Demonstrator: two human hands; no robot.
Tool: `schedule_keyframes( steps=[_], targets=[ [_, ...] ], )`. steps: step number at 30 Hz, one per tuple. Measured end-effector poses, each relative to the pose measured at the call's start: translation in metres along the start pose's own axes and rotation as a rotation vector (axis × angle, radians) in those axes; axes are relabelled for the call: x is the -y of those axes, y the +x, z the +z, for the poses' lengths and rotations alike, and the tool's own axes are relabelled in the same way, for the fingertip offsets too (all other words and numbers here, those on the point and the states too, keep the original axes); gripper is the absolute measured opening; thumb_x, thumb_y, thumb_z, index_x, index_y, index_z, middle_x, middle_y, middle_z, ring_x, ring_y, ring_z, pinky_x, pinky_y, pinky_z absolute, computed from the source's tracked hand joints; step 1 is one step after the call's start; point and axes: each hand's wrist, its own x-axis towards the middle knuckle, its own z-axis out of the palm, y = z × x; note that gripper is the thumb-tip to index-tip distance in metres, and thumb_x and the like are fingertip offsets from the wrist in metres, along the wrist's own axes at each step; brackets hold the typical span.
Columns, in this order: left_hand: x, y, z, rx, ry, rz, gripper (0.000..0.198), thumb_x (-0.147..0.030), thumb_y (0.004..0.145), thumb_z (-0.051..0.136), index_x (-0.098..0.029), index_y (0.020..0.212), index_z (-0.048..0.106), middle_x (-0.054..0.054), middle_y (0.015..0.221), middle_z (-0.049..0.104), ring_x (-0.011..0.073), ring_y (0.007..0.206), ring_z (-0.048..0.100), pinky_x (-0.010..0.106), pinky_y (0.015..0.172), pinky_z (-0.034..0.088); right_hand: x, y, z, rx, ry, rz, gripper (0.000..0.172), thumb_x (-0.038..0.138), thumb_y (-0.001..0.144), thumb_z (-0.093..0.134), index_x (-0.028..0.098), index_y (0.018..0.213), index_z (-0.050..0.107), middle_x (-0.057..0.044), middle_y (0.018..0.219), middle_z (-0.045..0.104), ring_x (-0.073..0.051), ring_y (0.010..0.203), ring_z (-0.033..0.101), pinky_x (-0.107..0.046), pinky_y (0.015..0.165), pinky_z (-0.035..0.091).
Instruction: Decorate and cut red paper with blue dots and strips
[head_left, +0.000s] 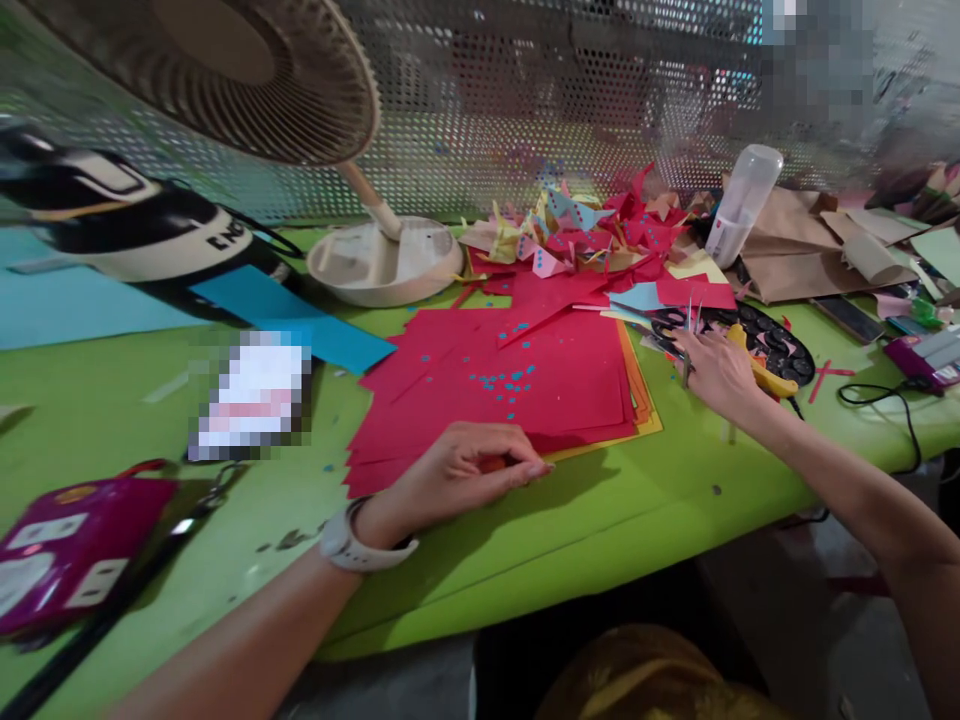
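Observation:
My left hand (469, 465), with a white watch on the wrist, rests curled on the near edge of a stack of red paper sheets (510, 385), its fingers pinching a small red piece. The sheets carry tiny blue paper dots. My right hand (716, 370) reaches to the right and closes on a pair of scissors (688, 335), whose blades point up and away. Under the scissors lies a round black tray (780, 345) with a yellow tool across it. Behind the sheets sits a heap of folded paper shapes (585, 235) in red, yellow and blue.
A fan (225, 70) on a white base (386, 262) stands at the back left of the green table (570, 520). Blue paper (292, 315) and a magenta pouch (71, 550) lie left. A clear bottle (742, 205), brown paper, a phone and a cable sit right.

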Motion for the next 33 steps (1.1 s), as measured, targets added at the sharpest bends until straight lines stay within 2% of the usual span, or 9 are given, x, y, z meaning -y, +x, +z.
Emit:
schedule_keyframes(
  steps=[4, 7, 10, 16, 20, 23, 26, 29, 33],
  targets=[
    [-0.003, 0.0, -0.003, -0.083, 0.049, -0.053, 0.022, -0.038, 0.089, 0.06, -0.02, 0.086, 0.074, 0.007, 0.085, 0.077, 0.017, 0.077, 0.071, 0.027, 0.071, 0.056, 0.007, 0.005, -0.003, -0.079, 0.004, -0.152, 0.047, 0.009, 0.089, 0.043, 0.017, 0.134, 0.056, -0.017, 0.119, 0.069, -0.033, 0.118, 0.056, -0.05, 0.096, 0.044],
    [-0.002, 0.002, -0.004, -0.08, 0.083, -0.041, 0.024, -0.038, 0.09, 0.058, -0.021, 0.095, 0.074, 0.007, 0.094, 0.078, 0.0183, 0.088, 0.071, 0.03, 0.081, 0.057, 0.009, 0.009, -0.003, -0.017, -0.019, -0.323, 0.05, 0.004, 0.086, 0.045, 0.02, 0.131, 0.06, -0.013, 0.122, 0.068, -0.03, 0.129, 0.05, -0.047, 0.103, 0.042],
    [0.0, 0.002, -0.006, -0.042, 0.102, -0.01, 0.025, -0.036, 0.091, 0.056, -0.021, 0.097, 0.074, 0.008, 0.096, 0.077, 0.0183, 0.09, 0.071, 0.029, 0.082, 0.057, 0.006, 0.007, 0.0, 0.034, -0.127, -0.427, 0.044, 0.004, 0.089, 0.045, 0.02, 0.124, 0.065, -0.012, 0.119, 0.069, -0.03, 0.131, 0.05, -0.047, 0.107, 0.041],
    [-0.001, 0.0, -0.013, -0.119, 0.177, -0.039, 0.029, -0.04, 0.092, 0.054, -0.02, 0.098, 0.074, 0.008, 0.099, 0.077, 0.0193, 0.092, 0.072, 0.03, 0.086, 0.055, -0.002, 0.001, 0.001, -0.084, -0.162, -0.387, 0.039, 0.006, 0.09, 0.048, 0.02, 0.12, 0.068, -0.012, 0.126, 0.068, -0.03, 0.131, 0.052, -0.053, 0.111, 0.039],
    [-0.006, 0.0, -0.022, -0.113, 0.305, -0.18, 0.044, -0.052, 0.092, 0.05, -0.02, 0.115, 0.07, 0.009, 0.116, 0.074, 0.0235, 0.109, 0.068, 0.037, 0.097, 0.051, 0.017, 0.007, -0.001, -0.088, -0.007, -0.431, 0.042, 0.006, 0.091, 0.044, 0.013, 0.126, 0.065, -0.015, 0.133, 0.064, -0.028, 0.132, 0.054, -0.05, 0.112, 0.041],
    [-0.005, -0.002, -0.029, 0.009, 0.437, -0.286, 0.066, -0.062, 0.091, 0.045, -0.019, 0.141, 0.052, 0.012, 0.146, 0.054, 0.0278, 0.135, 0.05, 0.046, 0.111, 0.04, 0.041, 0.013, 0.0, 0.022, 0.036, -0.515, 0.04, 0.015, 0.096, 0.041, 0.01, 0.13, 0.062, -0.016, 0.137, 0.061, -0.025, 0.132, 0.054, -0.044, 0.112, 0.043],
    [0.01, -0.012, -0.033, 0.116, 0.621, -0.367, 0.087, -0.069, 0.09, 0.04, -0.008, 0.152, 0.033, 0.019, 0.158, 0.032, 0.0321, 0.147, 0.03, 0.05, 0.117, 0.03, 0.06, 0.016, 0.002, 0.106, 0.018, -0.461, 0.052, 0.041, 0.1, 0.044, 0.006, 0.135, 0.057, -0.019, 0.143, 0.055, -0.029, 0.138, 0.047, -0.046, 0.115, 0.038],
    [0.036, -0.03, -0.033, 0.101, 0.815, -0.381, 0.092, -0.071, 0.09, 0.037, -0.002, 0.151, 0.034, 0.023, 0.158, 0.031, 0.0363, 0.149, 0.024, 0.052, 0.118, 0.026, 0.068, 0.016, 0.005, 0.162, 0.042, -0.414, 0.07, 0.06, 0.098, 0.037, 0.004, 0.138, 0.054, -0.021, 0.147, 0.049, -0.031, 0.141, 0.042, -0.047, 0.117, 0.035],
    [0.061, -0.049, -0.026, 0.036, 0.916, -0.289, 0.09, -0.07, 0.093, 0.027, -0.005, 0.155, 0.026, 0.022, 0.16, 0.027, 0.0365, 0.149, 0.025, 0.054, 0.117, 0.028, 0.075, 0.02, 0.012, 0.186, 0.049, -0.393, 0.077, 0.065, 0.097, 0.03, 0.006, 0.14, 0.052, -0.022, 0.149, 0.046, -0.032, 0.143, 0.04, -0.05, 0.117, 0.033]
  ],
)
